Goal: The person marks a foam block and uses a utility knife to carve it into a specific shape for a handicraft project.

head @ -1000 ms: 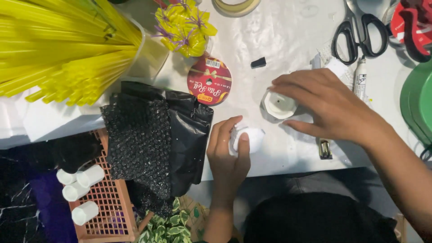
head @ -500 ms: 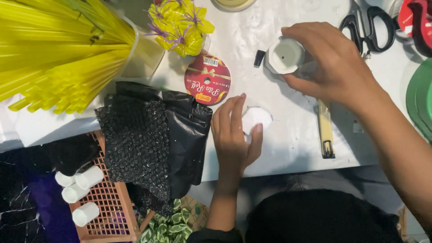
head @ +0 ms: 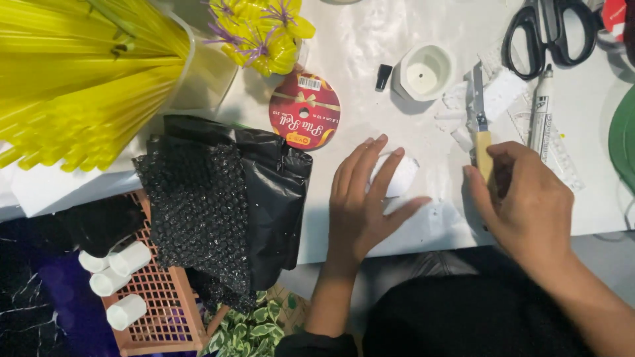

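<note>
My left hand lies flat on the white table, fingers spread over a small white foam piece that it presses down. My right hand is closed around the wooden handle of a craft knife, whose metal blade points away from me. A white hexagonal cup stands upright beyond both hands, touched by neither. White foam scraps lie around the blade.
A round red ribbon spool lies left of my left hand. Black bubble wrap hangs over the table edge. Yellow straws, yellow flowers, black scissors, a marker, a green plate and an orange crate holding white cups surround the area.
My right hand set the white cup down at the back and came to the knife handle. My left hand flattened over the foam piece.
</note>
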